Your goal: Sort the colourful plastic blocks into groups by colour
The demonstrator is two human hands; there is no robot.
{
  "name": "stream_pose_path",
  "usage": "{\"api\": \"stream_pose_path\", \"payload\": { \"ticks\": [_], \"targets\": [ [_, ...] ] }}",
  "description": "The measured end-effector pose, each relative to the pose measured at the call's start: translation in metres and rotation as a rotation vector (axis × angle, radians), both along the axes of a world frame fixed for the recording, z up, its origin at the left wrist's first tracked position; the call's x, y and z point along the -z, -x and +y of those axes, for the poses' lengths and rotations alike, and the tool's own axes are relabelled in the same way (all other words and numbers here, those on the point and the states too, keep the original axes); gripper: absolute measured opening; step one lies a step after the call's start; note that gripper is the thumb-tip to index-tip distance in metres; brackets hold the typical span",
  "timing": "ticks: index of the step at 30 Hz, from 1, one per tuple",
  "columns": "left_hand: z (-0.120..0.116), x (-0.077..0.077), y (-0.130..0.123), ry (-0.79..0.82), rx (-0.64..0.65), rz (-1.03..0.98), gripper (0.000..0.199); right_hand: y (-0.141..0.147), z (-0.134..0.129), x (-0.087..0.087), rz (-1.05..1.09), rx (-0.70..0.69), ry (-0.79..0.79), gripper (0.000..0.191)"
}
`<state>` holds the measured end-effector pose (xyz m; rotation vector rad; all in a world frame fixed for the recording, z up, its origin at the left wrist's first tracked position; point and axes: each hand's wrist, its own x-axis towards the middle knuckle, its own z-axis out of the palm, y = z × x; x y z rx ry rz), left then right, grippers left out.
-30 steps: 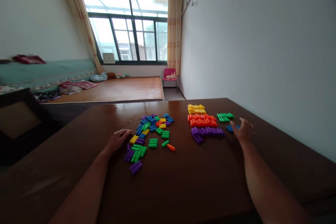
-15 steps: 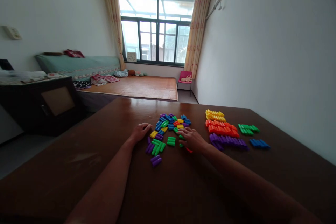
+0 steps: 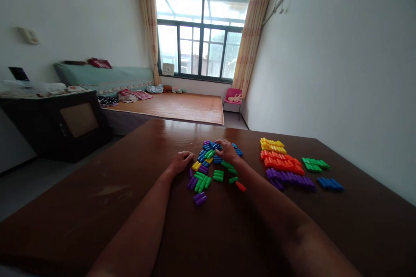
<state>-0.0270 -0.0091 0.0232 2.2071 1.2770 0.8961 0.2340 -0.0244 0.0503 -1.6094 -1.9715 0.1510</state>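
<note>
A mixed pile of small plastic pieces lies mid-table, with blue pieces [image 3: 202,156] and green pieces [image 3: 203,181] among them. My left hand [image 3: 181,161] rests on the table at the pile's left side, fingers loosely apart and holding nothing. Over the back of the pile is my right hand [image 3: 226,150], its fingers reaching down at the pieces; whether it grips one cannot be made out. A purple pair [image 3: 200,199] lies nearest me. One orange-red piece [image 3: 240,186] sits beside my right forearm.
On the right of the brown table [image 3: 113,207] are rows of yellow [image 3: 272,145], orange-red [image 3: 282,162] and purple pieces [image 3: 290,179], plus green [image 3: 315,164] and blue groups [image 3: 330,184]. Beyond stand a bed [image 3: 182,106], a pink chair [image 3: 232,97] and a dark cabinet [image 3: 52,125].
My right hand has moved away from me, from the green pieces at the pile's near right to its back. The green and orange-red pieces there are uncovered. The view has shifted slightly.
</note>
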Motion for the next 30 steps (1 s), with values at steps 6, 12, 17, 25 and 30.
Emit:
{"api": "stream_pose_path", "payload": {
  "ticks": [6,12,17,25,30],
  "targets": [
    [0.01,0.005,0.003,0.004,0.022,-0.001,0.052,-0.108,-0.051,-0.034,0.425,0.019,-0.158,0.043],
    [0.02,0.005,0.007,0.056,0.006,0.032,0.055,-0.315,-0.156,-0.011,0.472,0.748,-0.454,0.051],
    [0.022,0.004,0.011,0.075,-0.006,0.072,0.055,-0.405,-0.224,0.054,0.437,1.039,-0.512,0.05],
    [0.027,0.005,0.014,0.066,-0.004,0.096,0.054,-0.388,-0.219,0.05,0.222,0.719,-0.37,0.048],
    [0.031,0.009,0.017,0.071,0.001,0.107,0.052,-0.372,-0.21,0.049,-0.01,0.736,-0.245,0.047]
  ]
}}
